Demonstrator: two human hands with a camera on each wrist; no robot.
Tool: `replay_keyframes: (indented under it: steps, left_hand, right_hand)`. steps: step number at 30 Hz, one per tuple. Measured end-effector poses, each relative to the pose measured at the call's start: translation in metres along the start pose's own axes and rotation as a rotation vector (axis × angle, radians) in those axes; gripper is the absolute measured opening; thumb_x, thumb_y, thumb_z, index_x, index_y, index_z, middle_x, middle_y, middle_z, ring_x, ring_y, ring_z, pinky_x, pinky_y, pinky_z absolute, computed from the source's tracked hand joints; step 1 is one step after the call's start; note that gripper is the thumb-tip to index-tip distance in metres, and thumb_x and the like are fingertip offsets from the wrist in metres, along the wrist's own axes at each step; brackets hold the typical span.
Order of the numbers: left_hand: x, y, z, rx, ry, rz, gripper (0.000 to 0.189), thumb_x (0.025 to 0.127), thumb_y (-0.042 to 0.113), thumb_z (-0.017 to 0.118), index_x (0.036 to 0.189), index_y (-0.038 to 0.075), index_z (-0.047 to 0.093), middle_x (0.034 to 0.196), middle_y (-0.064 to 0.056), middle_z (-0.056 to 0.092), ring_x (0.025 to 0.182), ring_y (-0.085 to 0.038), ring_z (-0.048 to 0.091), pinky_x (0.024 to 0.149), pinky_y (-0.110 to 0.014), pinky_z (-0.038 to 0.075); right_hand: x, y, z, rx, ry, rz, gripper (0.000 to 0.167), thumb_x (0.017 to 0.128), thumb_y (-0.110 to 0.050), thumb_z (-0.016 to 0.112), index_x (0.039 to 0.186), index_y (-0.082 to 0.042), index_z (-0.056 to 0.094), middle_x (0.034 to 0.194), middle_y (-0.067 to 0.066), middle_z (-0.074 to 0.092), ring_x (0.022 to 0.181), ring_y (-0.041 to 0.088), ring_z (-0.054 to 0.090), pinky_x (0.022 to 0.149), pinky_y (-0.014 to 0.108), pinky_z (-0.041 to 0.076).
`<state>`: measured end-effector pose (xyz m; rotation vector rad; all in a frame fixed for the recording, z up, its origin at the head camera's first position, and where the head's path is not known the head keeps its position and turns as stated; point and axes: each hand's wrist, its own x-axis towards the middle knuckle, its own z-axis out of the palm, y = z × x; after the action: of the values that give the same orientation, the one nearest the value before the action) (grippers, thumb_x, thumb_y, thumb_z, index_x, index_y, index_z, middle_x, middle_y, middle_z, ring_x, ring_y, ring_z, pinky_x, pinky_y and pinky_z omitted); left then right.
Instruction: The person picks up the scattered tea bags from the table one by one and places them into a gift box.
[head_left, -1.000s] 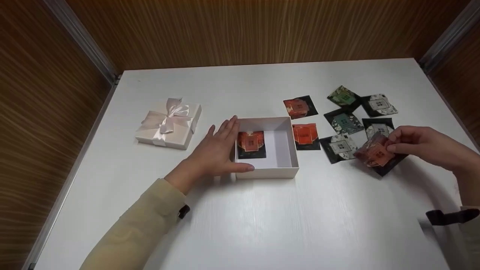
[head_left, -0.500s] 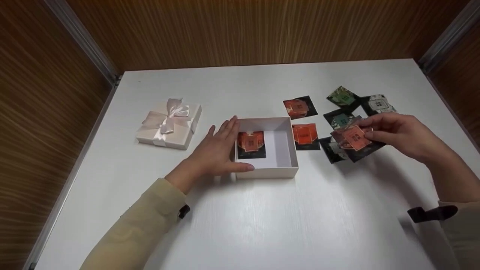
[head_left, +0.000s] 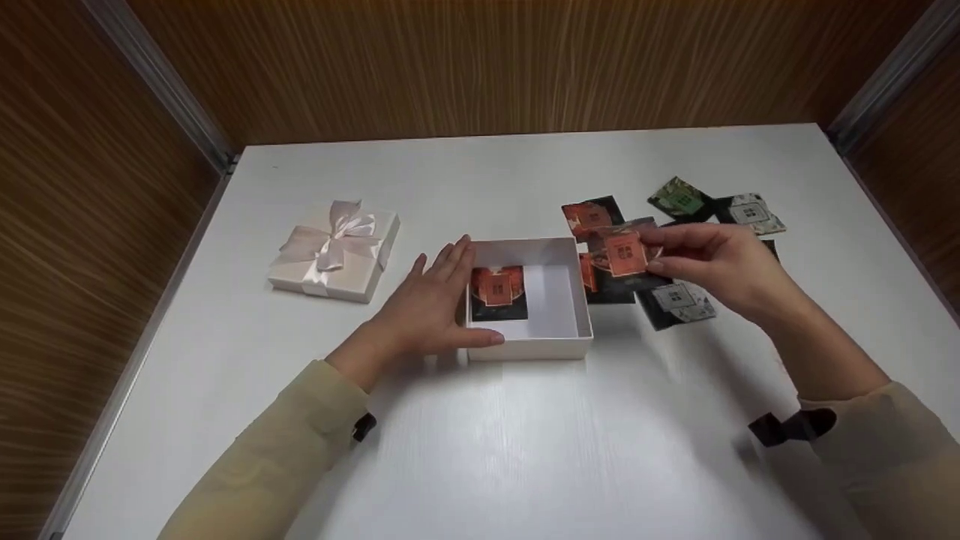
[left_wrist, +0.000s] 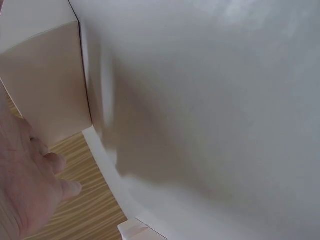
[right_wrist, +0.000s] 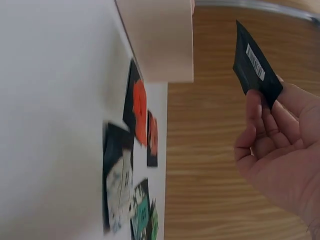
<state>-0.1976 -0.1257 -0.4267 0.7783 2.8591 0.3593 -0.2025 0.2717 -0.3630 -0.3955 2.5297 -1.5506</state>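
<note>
My left hand [head_left: 427,311] lies along the left wall of an uncovered white box [head_left: 529,349], fingers straight and thumb over its front rim. Inside, at the left, lies a red-and-black sachet [head_left: 498,291]. Just right of the box, my right hand [head_left: 720,259] pinches another red-and-black sachet [head_left: 626,256] between thumb and fingers, holding it above the table. The right wrist view shows its dark back with a barcode [right_wrist: 255,62]. Under the held sachet, an orange sachet [head_left: 587,271] is partly hidden.
A pale lid [head_left: 367,283] with a satin bow [head_left: 334,244] stands to the left. A red sachet [head_left: 589,216] lies behind the box's right corner. Farther right are green [head_left: 681,196] and white-patterned sachets [head_left: 679,298], some covered by my right hand. Wood-grain panels [head_left: 480,67] enclose the table.
My right hand has lifted the red-and-black sachet from the right-hand group and carried it left, close to the box. My left hand has stayed at the box.
</note>
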Motion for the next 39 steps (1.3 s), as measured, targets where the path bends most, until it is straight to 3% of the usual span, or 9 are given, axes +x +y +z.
replay_keyframes:
  steps: [4, 8, 15, 26, 39]
  left_hand:
    - [-0.001, -0.001, 0.000, 0.002, -0.002, -0.004, 0.141, 0.078, 0.099, 0.048, 0.170, 0.006, -0.005, 0.178, -0.009, -0.007, 0.163, -0.028, 0.004, 0.130, -0.056, 0.006]
    - [0.000, 0.000, 0.000, 0.002, 0.005, 0.000, 0.141, 0.077, 0.101, 0.046, 0.170, 0.006, -0.003, 0.178, -0.010, -0.007, 0.163, -0.029, 0.004, 0.129, -0.057, 0.006]
    - [0.000, 0.000, 0.002, -0.001, 0.013, 0.004, 0.141, 0.077, 0.101, 0.045, 0.170, 0.006, -0.003, 0.178, -0.010, -0.007, 0.163, -0.030, 0.004, 0.129, -0.057, 0.007]
    - [0.000, -0.001, 0.001, -0.021, 0.019, 0.012, 0.140, 0.078, 0.101, 0.045, 0.170, 0.006, -0.002, 0.178, -0.010, -0.004, 0.163, -0.030, 0.005, 0.129, -0.058, 0.008]
    - [0.000, -0.002, 0.001, -0.036, 0.008, -0.003, 0.141, 0.077, 0.101, 0.046, 0.170, 0.008, -0.005, 0.178, -0.008, -0.008, 0.163, -0.028, 0.002, 0.129, -0.056, 0.007]
  right_hand:
    - [0.009, -0.009, 0.021, 0.043, -0.035, -0.058, 0.041, 0.097, -0.009, 0.079, 0.136, -0.002, 0.071, 0.129, 0.009, 0.074, 0.102, 0.011, 0.074, 0.083, 0.022, 0.060]
    - [0.015, -0.016, 0.042, -0.002, -0.059, -0.079, 0.042, 0.096, -0.006, 0.079, 0.137, -0.003, 0.071, 0.129, 0.015, 0.073, 0.099, 0.014, 0.072, 0.079, 0.021, 0.060]
    - [0.028, -0.020, 0.072, -0.033, -0.126, -0.077, 0.048, 0.096, -0.006, 0.079, 0.143, -0.006, 0.068, 0.133, 0.011, 0.072, 0.107, 0.027, 0.070, 0.080, 0.021, 0.059]
    - [0.044, -0.020, 0.098, -0.056, -0.172, -0.083, 0.045, 0.095, -0.009, 0.080, 0.139, -0.006, 0.071, 0.130, 0.010, 0.073, 0.107, 0.024, 0.068, 0.081, 0.022, 0.056]
    - [0.056, -0.027, 0.124, -0.211, -0.206, -0.136, 0.047, 0.095, -0.013, 0.081, 0.140, -0.004, 0.070, 0.127, 0.011, 0.075, 0.111, 0.027, 0.070, 0.094, 0.048, 0.057]
